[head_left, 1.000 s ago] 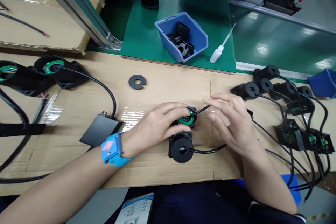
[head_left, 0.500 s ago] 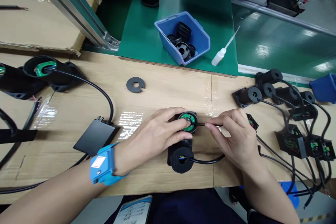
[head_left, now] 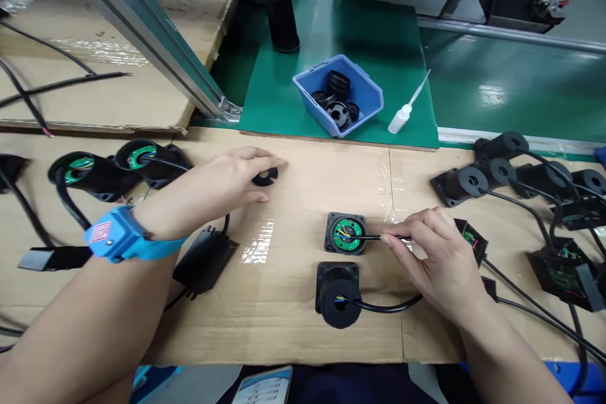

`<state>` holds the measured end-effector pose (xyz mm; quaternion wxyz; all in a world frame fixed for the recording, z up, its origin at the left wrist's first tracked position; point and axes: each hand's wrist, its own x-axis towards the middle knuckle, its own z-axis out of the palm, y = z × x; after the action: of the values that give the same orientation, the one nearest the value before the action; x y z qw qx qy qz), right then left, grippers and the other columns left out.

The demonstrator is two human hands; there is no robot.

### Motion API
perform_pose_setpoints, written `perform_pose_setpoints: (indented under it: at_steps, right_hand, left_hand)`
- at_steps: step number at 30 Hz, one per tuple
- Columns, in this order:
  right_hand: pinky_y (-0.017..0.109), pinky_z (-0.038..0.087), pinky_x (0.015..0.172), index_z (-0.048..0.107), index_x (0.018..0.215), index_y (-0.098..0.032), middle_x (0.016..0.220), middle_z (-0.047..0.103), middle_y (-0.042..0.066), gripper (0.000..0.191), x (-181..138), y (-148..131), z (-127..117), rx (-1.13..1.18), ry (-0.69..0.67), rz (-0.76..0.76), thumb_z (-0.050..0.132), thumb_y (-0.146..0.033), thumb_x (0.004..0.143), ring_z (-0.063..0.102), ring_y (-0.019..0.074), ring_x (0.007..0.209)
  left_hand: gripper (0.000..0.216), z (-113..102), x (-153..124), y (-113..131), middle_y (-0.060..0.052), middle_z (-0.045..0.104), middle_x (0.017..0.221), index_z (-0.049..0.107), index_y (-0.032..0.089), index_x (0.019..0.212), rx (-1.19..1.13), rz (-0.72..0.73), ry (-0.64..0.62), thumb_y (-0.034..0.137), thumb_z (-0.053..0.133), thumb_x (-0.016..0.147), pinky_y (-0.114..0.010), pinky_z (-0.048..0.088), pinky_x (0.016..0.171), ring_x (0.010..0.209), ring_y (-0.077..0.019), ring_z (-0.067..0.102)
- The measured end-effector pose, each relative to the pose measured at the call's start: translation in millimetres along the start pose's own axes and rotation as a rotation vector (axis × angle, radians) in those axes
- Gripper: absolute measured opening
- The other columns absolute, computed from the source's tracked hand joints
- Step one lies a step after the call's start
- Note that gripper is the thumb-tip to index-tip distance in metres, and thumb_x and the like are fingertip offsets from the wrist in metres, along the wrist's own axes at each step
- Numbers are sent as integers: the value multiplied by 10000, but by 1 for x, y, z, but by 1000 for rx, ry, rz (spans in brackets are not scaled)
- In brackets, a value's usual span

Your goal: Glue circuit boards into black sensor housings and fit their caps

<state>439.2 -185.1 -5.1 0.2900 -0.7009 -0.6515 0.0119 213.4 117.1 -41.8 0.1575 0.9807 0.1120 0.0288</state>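
My left hand (head_left: 237, 180), with a blue wrist strap (head_left: 120, 233), reaches over a flat black notched ring (head_left: 266, 177). Its thumb and fingers are apart around the ring, which the hand partly covers. Between thumb and fingertips my right hand (head_left: 433, 255) pinches a thin black cable (head_left: 374, 237). The cable runs into a square black housing (head_left: 330, 240) with a round green circuit board (head_left: 341, 226) and coloured wires. Just in front of it stands another black housing (head_left: 339, 309), capped by a notched disc, with a thicker cable (head_left: 388, 308) leading right.
Behind are a blue bin (head_left: 312, 85) of black rings, a white dropper bottle (head_left: 400, 118) and a black cylinder (head_left: 283, 22). Several cabled black housings (head_left: 461, 184) stand right; more housings (head_left: 104, 180) and a black box (head_left: 206, 262) lie left. A metal post (head_left: 161, 31) rises back left.
My left hand has left the circuit-board housing and moved left and back to the notched ring. My right hand still holds the cable. The view has shifted slightly.
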Motion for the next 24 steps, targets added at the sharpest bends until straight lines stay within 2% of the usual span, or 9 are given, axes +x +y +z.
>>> perform_pose_setpoints:
  at_steps: [2, 4, 6, 8, 10, 13, 16, 19, 24]
  right_hand:
    - [346, 421, 735, 631, 941, -159, 855, 610, 39, 36, 0, 0, 0, 8, -4, 11, 666, -151, 944, 506, 156, 802]
    - [345, 422, 744, 640, 941, -158, 859, 608, 40, 21, 0, -1, 0, 15, -5, 24, 658, -158, 951, 514, 153, 806]
    - [346, 418, 749, 646, 929, -156, 852, 597, 40, 32, 0, -1, 0, 21, -11, 36, 655, -171, 956, 516, 152, 807]
    - [345, 414, 746, 648, 916, -152, 843, 588, 41, 51, 0, -1, 0, 22, -13, 45, 654, -179, 959, 512, 153, 804]
    - [341, 412, 742, 651, 916, -152, 838, 588, 40, 53, 0, -1, 0, 22, -14, 49, 657, -183, 958, 508, 153, 803]
    - [328, 414, 733, 658, 936, -157, 836, 587, 38, 29, 0, -1, -1, 30, -15, 52, 667, -179, 952, 500, 152, 807]
    - [322, 406, 725, 655, 931, -162, 835, 589, 33, 30, 0, -1, -1, 22, -22, 49, 671, -179, 950, 490, 150, 798]
    - [327, 401, 730, 656, 928, -167, 836, 600, 33, 33, 0, -1, -1, 20, -24, 48, 670, -185, 952, 495, 155, 797]
    - [327, 399, 727, 660, 922, -153, 829, 600, 44, 46, 0, -2, -1, 26, -12, 44, 659, -182, 957, 502, 159, 792]
  left_hand:
    - [621, 2, 1, -2, -127, 657, 1265, 652, 211, 1311, 0, 38, -4, 672, 381, 995, -485, 549, 975, 1101, -303, 655]
    - [599, -1, 1, 12, -124, 669, 1218, 654, 199, 1301, 43, 28, 18, 642, 370, 1016, -487, 564, 917, 1037, -297, 666]
    - [559, -6, 0, 39, -119, 658, 1231, 611, 179, 1343, 44, 13, 46, 592, 393, 1035, -474, 566, 886, 1037, -291, 666]
    - [520, -12, -2, 74, -88, 687, 1173, 613, 179, 1290, -31, 92, 167, 593, 471, 1010, -390, 579, 822, 981, -248, 689]
    - [455, -15, -3, 107, -40, 695, 1115, 619, 204, 1243, -108, 143, 208, 572, 513, 997, -332, 573, 847, 972, -193, 685]
    - [464, -10, 1, 139, -37, 657, 1209, 590, 183, 1282, -155, 157, 181, 539, 525, 992, -326, 542, 949, 1090, -182, 640]
    - [480, 1, 7, 148, -53, 640, 1191, 582, 144, 1300, -183, 200, 174, 482, 599, 959, -329, 533, 943, 1067, -189, 614]
    - [523, 7, 13, 147, -55, 630, 1130, 596, 147, 1319, -161, 218, 184, 453, 675, 903, -332, 534, 880, 1001, -195, 598]
    - [512, 8, 18, 142, -62, 642, 1047, 629, 116, 1261, -159, 254, 169, 440, 683, 868, -355, 541, 800, 916, -206, 597]
